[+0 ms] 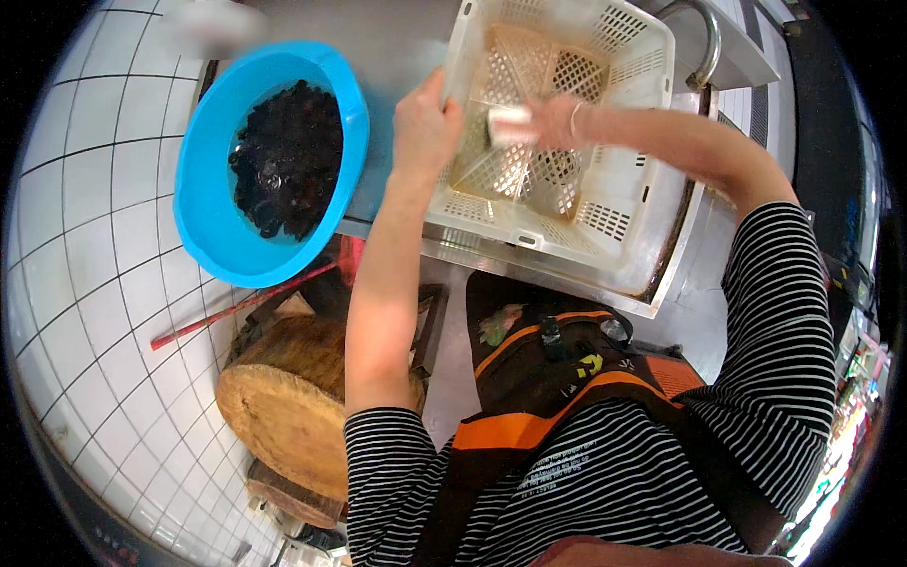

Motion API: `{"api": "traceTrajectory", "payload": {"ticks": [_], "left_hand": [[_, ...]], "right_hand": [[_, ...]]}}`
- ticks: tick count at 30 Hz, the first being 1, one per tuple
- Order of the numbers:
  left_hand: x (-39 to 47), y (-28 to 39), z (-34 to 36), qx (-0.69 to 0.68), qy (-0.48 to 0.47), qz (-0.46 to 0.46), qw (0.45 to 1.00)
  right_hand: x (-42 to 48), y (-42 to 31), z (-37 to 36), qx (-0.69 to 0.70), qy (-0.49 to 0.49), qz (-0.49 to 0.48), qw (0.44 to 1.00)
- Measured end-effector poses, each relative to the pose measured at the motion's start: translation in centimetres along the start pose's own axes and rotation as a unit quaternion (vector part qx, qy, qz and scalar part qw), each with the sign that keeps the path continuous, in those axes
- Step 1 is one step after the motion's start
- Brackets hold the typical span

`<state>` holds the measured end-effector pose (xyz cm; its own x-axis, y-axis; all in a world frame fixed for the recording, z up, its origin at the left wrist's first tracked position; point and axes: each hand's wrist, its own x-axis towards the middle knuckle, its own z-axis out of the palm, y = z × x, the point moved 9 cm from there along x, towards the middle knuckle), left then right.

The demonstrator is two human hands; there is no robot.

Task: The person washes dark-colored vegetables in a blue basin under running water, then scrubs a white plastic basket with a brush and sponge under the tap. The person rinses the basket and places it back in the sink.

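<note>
A white plastic crate (623, 191) with slatted, perforated walls and brownish staining on its bottom rests over a steel sink. My left hand (427, 127) grips the crate's left rim, thumb on the near side. Inside the crate, my right hand (556, 124) is blurred by motion and holds a small white block-like thing (511, 126), perhaps a sponge or brush, against or just above the bottom; contact cannot be told. Left of the crate stands a blue plastic basin (195, 191) with dark, wet pieces of food (290, 156) lying in water.
A curved metal faucet (711, 42) rises at the sink's back right. The steel sink edge (489, 262) runs in front of me. Below left stand a thick round wooden block (283, 418) and a red stick (241, 310). White tiled wall (92, 234) bounds the left side.
</note>
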<state>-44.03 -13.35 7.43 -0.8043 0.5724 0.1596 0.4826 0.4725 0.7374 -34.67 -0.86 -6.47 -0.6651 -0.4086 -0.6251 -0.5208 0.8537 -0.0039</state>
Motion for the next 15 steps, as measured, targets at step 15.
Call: {"api": "traceTrajectory", "payload": {"ticks": [15], "left_hand": [[0.2, -0.1, 0.5, 0.022, 0.012, 0.021, 0.999]], "right_hand": [[-1.3, 8.8, 2.3, 0.003, -0.024, 0.211, 0.977]]}}
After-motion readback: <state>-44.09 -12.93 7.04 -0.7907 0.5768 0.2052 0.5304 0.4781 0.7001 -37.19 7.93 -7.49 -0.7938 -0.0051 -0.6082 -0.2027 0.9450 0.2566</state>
